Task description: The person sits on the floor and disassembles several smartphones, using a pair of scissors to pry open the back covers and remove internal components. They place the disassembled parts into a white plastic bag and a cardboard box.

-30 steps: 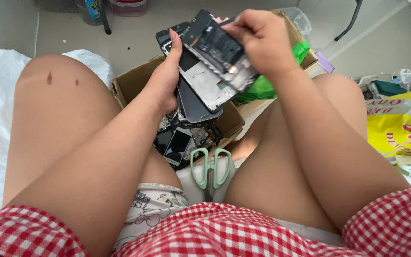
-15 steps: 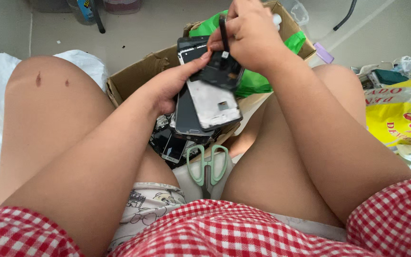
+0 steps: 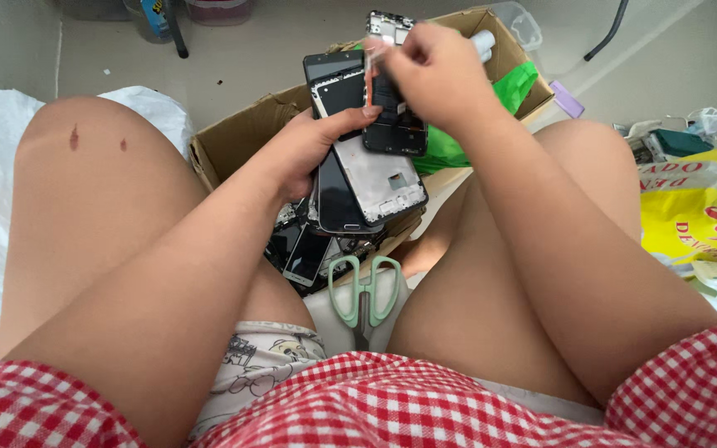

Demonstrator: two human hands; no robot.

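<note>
Your left hand (image 3: 313,149) grips a stack of phone panels (image 3: 363,178) from the side, thumb laid across the top of the stack and the other fingers curled under it out of sight. The stack sits over the near part of the box (image 3: 234,141), between your knees. It holds a dark screen, a pale grey frame with a camera cut-out, and another dark panel above them.

Your right hand (image 3: 433,75) is above the stack, fingertips pressed together in a pinch on the upper edge of a small black part (image 3: 392,124) that hangs down over the panels. Whether that part touches the stack, you cannot tell.

The cardboard box is open. In its near corner lie more phone screens (image 3: 304,253), piled loosely, dark glass up. Its far side holds a green bag (image 3: 491,108) and a white tube end (image 3: 483,41).

Green-handled scissors (image 3: 364,290) lie just outside the box, between your thighs, handles towards the box. A yellow bag (image 3: 699,207) lies well off to your right.
</note>
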